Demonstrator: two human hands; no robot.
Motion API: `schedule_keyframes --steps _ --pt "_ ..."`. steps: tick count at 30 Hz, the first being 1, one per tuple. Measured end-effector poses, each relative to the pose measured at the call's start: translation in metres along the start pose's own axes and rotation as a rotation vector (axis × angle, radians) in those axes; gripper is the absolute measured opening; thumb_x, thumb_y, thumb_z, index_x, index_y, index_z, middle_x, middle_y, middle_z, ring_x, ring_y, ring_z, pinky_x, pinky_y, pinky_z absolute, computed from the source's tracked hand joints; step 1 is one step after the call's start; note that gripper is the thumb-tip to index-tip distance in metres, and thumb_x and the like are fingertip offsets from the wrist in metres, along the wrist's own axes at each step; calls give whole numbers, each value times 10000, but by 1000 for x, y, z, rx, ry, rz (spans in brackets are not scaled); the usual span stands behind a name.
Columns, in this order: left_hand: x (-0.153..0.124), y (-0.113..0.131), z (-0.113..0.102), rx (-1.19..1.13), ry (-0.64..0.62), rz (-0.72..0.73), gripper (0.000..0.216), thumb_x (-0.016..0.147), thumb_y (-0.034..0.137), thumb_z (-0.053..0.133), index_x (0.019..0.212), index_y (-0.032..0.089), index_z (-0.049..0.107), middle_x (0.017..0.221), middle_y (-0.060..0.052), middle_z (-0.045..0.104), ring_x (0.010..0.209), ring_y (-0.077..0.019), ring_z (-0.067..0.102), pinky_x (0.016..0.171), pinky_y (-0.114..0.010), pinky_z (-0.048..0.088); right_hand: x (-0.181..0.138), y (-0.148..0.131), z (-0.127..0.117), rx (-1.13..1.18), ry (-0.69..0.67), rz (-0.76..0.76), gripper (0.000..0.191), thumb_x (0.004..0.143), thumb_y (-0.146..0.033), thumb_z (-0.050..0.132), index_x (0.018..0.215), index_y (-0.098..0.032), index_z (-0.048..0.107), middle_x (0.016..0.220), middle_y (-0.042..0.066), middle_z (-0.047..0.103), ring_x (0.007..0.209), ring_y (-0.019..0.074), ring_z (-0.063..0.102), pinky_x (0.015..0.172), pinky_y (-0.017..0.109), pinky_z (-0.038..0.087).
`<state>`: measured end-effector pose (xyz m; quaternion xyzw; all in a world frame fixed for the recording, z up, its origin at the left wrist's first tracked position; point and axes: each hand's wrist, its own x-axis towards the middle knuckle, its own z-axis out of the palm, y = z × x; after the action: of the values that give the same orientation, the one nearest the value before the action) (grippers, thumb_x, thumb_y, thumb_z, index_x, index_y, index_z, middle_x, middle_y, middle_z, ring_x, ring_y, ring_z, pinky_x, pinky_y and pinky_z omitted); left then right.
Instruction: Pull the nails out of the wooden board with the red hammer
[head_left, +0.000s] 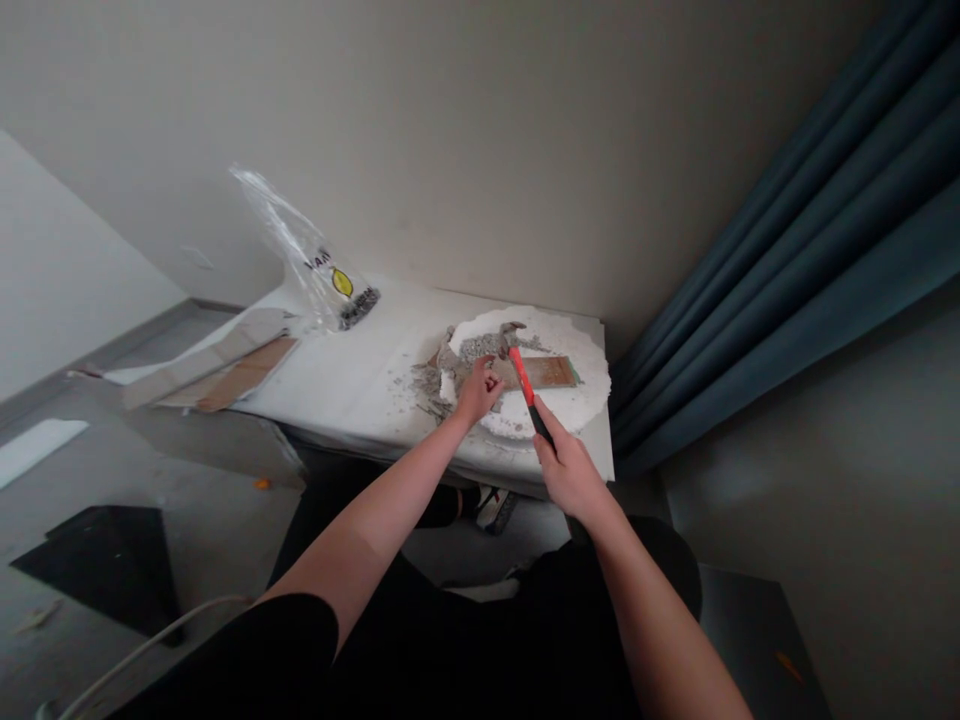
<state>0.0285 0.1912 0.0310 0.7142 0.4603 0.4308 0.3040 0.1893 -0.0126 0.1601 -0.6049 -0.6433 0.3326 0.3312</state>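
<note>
My right hand (568, 467) is wrapped round the black lower grip of a claw hammer (521, 375) with a red upper handle. The hammer's metal head is over grey crumbled rubble (480, 347), close to the fingers of my left hand (478, 391). The left fingers are curled towards the thumb at the rubble; whatever they pinch is too small to make out. Beneath both lies a rough-edged, roundish white slab (595, 350). A flat brown piece (553, 372) with a greenish right end rests on it, its left part hidden behind the hammer and left hand.
The white-covered table (345, 380) carries scattered grey crumbs, a clear plastic bag (307, 260) with a lemon print, and cardboard (247, 375) at its left end. A blue curtain (780, 270) hangs at the right. A black angular object (112, 560) lies on the floor.
</note>
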Motion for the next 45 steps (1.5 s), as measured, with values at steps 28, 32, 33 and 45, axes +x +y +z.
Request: schedule_keyframes --steps 28,32,33,45 --pt "-10 -48 -73 -53 511 -172 312 796 65 548 1066 215 503 841 -9 634 828 -182 653 815 -308 536 4 12 11 -111 -38 79 651 1021 -236 419 1664 -177 332 1370 199 675 1286 355 629 1060 501 475" --pt "-28 -64 -85 63 402 -233 241 796 100 541 1011 209 529 836 -18 640 800 -183 651 800 -307 537 4 12 10 -95 -36 55 664 1015 -237 427 1669 -190 320 1415 182 649 1308 334 612 1089 489 454" --pt "-32 -66 -87 108 354 -256 235 803 110 538 1019 202 541 859 -29 654 798 -183 651 802 -308 537 4 12 10 -102 -55 65 656 1012 -237 432 1659 -180 345 1396 186 660 1288 335 623 1084 492 458" --pt "-46 -72 -92 734 -211 -274 143 829 333 685 791 195 695 928 -121 706 946 -294 695 828 -342 541 10 25 -1 73 19 114 647 981 -271 488 1622 -205 430 1068 109 744 892 235 701 895 412 571"
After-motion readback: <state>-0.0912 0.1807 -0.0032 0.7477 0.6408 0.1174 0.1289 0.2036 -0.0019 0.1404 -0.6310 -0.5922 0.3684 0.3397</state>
